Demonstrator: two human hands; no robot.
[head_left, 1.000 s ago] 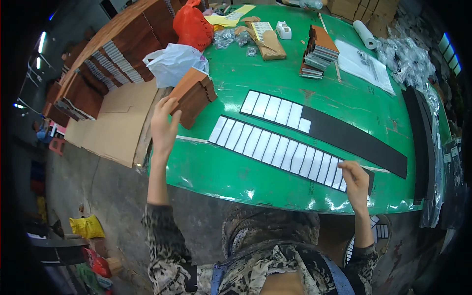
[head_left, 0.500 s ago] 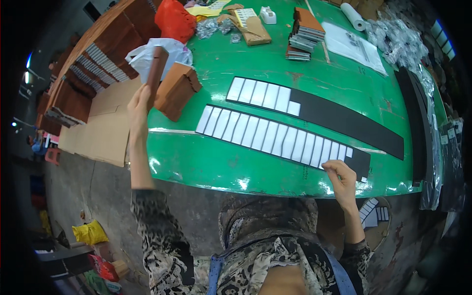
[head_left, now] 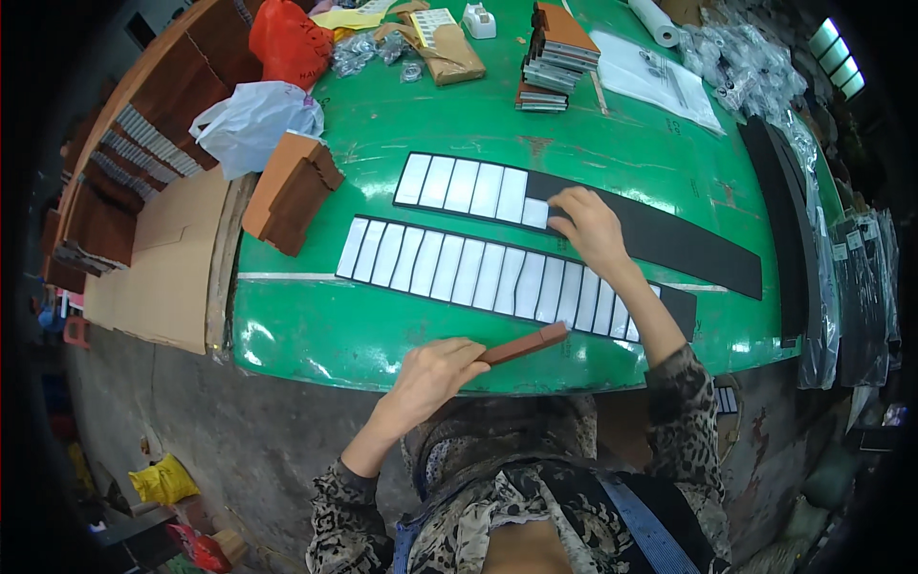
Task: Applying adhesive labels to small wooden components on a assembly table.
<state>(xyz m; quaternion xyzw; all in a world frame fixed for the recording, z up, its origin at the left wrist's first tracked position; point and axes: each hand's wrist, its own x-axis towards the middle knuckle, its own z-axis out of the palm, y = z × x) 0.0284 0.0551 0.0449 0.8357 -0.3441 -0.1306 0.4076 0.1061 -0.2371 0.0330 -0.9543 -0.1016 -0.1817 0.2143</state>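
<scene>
**Brown slat in hand, white cards on black strips**

Item 1: a flat brown slat (head_left: 524, 344), gripped at one end by the left hand (head_left: 435, 373), whose fingers are closed around it. It is carried low over the near edge of the green table (head_left: 382, 143), its long axis roughly parallel to that edge and its free end pointing toward the person's right, tilted slightly up; it is probably held this way so it stays ready while the other hand works

Item 2: the right hand (head_left: 585, 228), laid palm down with fingers pressed on the last white card (head_left: 535, 212) of the far black strip (head_left: 650, 234), seemingly to seat the card flat against the strip. Nothing is seen to be held in it

Item 3: a near black strip (head_left: 516, 279), almost fully covered by a row of white cards set side by side, running along the table's length

Item 4: a stack of brown pieces (head_left: 292, 191) at the left edge, within reach of the left hand

Item 5: a pile of brown-and-white pieces (head_left: 555, 53) near the far edge
</scene>
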